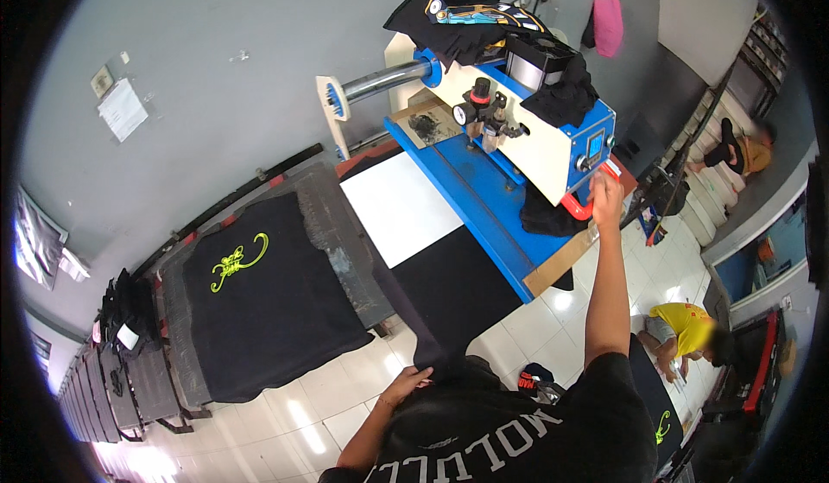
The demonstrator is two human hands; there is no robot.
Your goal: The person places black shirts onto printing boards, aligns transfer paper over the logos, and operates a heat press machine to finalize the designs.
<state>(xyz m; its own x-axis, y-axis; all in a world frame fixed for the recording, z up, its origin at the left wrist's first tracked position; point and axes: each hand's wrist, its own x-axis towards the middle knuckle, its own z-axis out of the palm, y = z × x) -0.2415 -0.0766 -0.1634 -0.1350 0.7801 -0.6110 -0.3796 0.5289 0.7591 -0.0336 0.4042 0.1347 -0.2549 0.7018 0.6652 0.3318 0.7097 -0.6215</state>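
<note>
My right hand (pixel 606 198) is closed around the red handle (pixel 577 208) at the front of a blue and cream heat press (pixel 540 124). My left hand (pixel 406 386) pinches the near edge of a black garment (pixel 462 289). That garment lies spread on the press bed, partly under the blue heating plate (pixel 492 198). On its far left part rests a white sheet (pixel 401 206), and the plate's edge covers its right side. How much fabric continues beneath the plate is hidden.
Left of the press, a black shirt (pixel 268 310) with a neon-yellow print lies on a grey platen in a long row. Dark cloths (pixel 466 29) sit atop the press. A person in yellow (pixel 686 332) crouches at right; another sits on the stairs (pixel 747 155).
</note>
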